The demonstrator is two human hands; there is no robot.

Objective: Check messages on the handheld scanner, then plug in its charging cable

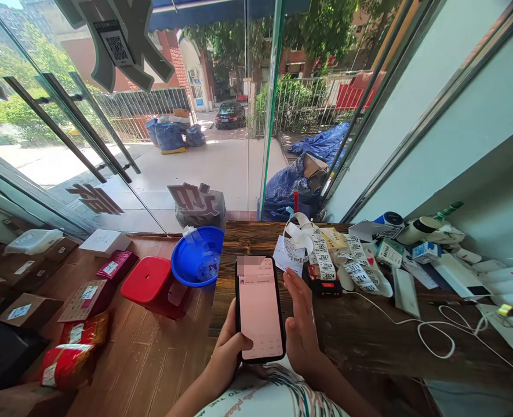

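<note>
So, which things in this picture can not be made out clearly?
Head view only:
- Text on the phone screen: blurred at top, too small below.
- Fingers of the left hand: hidden behind the phone.
- Whether the right hand touches the phone: unclear.
- Red and black device: mostly covered by label strips.
- White cable: its far end is cut off by the right edge.

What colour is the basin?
Blue: the basin left of the phone, best in head view.

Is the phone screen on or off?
On. The phone in the left hand shows a lit pale pink screen with text near its top.
</note>
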